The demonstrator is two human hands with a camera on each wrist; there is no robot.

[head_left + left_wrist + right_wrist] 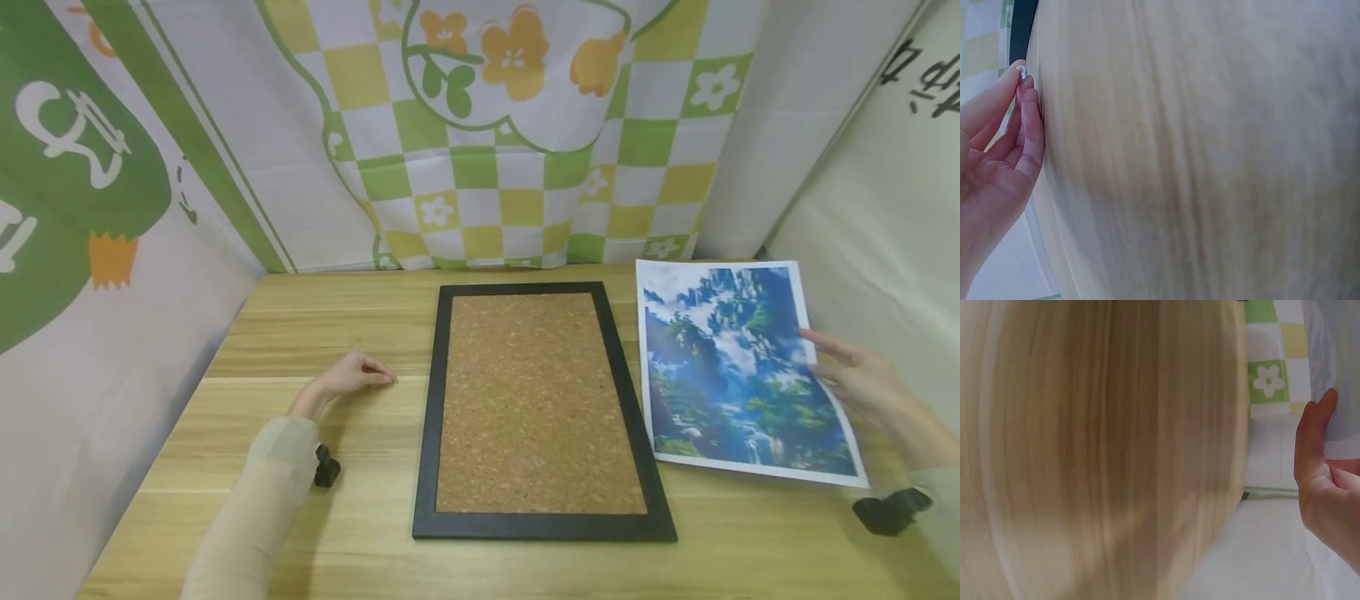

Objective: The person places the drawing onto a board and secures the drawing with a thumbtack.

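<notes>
A cork board (536, 408) in a black frame lies on the wooden table in the head view. To its left, my left hand (352, 373) hovers low near the frame. Thumb and fingertips there pinch a small clear, shiny push pin (1022, 73), mostly covered by the fingers. On the right, my right hand (862, 379) holds a printed landscape picture (738, 367) by its right edge, with fingers on the front and the thumb hidden. The sheet is tilted up off the table and bends slightly. Only its pale back (1342, 440) shows in the right wrist view.
Bare wood of the table (375, 517) surrounds the framed board. A checked, flowered cloth (517, 200) hangs behind the table's far edge. Printed cloth walls stand at the left (172, 317) and right (877, 225).
</notes>
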